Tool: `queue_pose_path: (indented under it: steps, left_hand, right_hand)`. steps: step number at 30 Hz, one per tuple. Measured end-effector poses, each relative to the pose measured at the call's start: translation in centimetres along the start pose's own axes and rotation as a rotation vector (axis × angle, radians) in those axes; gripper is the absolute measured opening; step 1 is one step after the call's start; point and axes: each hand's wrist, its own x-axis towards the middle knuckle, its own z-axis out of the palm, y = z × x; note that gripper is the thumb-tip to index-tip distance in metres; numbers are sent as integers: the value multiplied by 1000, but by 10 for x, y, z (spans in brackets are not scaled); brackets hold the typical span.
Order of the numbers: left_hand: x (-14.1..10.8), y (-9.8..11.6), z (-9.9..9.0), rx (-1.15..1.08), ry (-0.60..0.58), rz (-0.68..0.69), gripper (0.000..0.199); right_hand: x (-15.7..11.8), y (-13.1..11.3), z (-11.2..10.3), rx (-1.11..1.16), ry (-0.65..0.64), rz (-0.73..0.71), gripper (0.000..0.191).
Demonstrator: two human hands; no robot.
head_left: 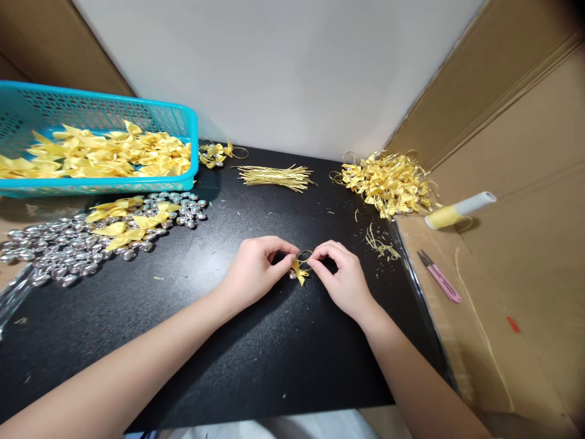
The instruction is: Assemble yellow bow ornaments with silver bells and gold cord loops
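Between my hands is a small yellow ribbon bow (300, 273) with a silver bell-like bead (292, 275) and a loop of gold cord (305, 252). My left hand (259, 268) pinches the bow's left side near the top. Thumb and forefinger of my right hand (340, 274) close on the cord loop at its right side. Both hands are just above the black table (256, 347). Behind them lies a bundle of cut gold cords (276, 177).
At left, a turquoise basket (194, 146) holds yellow bows; silver beads (59, 247) and several bows lie before it. Right are a heap of corded bows (388, 183), cord scraps (381, 242), pink-handled snips (439, 277) and a tube (461, 209). A white wall (274, 67) stands behind.
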Motion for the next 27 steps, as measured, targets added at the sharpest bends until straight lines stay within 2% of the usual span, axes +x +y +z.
queue_pose_path:
  steps: [9, 27]
  left_hand:
    - [1, -3, 1, -47, -80, -58, 17]
    - [2, 1, 2, -30, -100, -17, 19]
  right_hand:
    - [1, 0, 0, 18, -14, 28, 12]
    - [0, 3, 0, 60, -23, 37, 11]
